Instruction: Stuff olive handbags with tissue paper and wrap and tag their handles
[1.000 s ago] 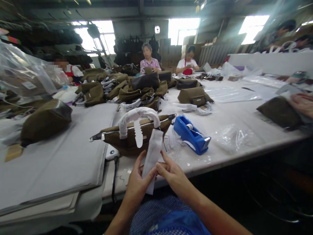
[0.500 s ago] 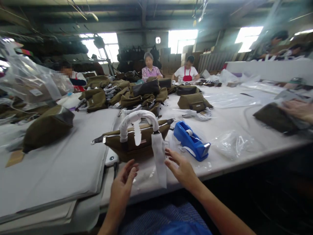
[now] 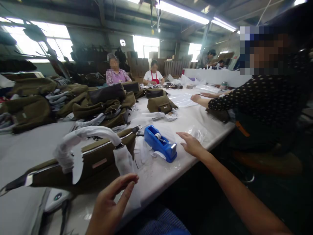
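Note:
An olive-green handbag [image 3: 102, 158] stands on the table at the left, its zip edged in pale metal. White wrapping [image 3: 90, 132] covers its raised handle, and a loose white strip [image 3: 123, 161] hangs down in front. My left hand [image 3: 110, 199] is beside that strip, thumb and fingers apart with nothing visible between them; whether it touches the strip I cannot tell. To the right of the bag sits a blue tape dispenser [image 3: 160, 143]. Beyond its right side my right hand [image 3: 193, 145] reaches out, fingers extended and holding nothing, in front of crumpled clear plastic [image 3: 199, 133].
A heap of olive bags [image 3: 102, 101] covers the far left of the table, and another bag [image 3: 161, 104] lies mid-table. A white device [image 3: 57, 198] is under the near bag. At the right a co-worker in a dotted top [image 3: 264, 94] reaches over the table [image 3: 207, 122].
The view has swung right, bringing the co-worker into sight. My right hand has moved from near the hanging strip to the right of the tape dispenser. My left hand stays near the bag.

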`<state>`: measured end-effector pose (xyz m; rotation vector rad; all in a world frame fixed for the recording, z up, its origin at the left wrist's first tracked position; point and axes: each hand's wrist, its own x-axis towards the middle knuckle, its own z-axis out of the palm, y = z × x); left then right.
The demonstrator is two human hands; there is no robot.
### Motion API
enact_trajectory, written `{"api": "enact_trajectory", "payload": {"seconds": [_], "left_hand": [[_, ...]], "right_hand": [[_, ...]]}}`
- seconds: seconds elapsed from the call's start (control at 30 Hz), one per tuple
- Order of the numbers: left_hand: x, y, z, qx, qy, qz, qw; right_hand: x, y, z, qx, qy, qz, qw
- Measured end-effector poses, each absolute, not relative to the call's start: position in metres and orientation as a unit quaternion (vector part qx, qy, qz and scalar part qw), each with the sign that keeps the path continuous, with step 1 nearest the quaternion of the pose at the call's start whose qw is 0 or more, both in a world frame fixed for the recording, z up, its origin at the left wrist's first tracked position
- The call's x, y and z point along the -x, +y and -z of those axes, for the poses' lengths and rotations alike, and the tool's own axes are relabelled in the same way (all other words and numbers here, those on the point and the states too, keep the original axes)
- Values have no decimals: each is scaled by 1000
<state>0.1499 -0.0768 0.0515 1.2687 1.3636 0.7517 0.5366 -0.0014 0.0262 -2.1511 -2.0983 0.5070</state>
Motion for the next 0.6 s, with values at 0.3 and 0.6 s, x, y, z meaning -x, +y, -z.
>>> {"api": "enact_trajectory", "payload": {"seconds": [0.3,0.6], "left_hand": [[-186,-46,-50,-599,518,-283,541],[-202,-23,-38,-577,519,-258,576]], "right_hand": [[-537,62,21,675,-700,-217,-86],[-563,122,1,638,-703,-309,-55]]}}
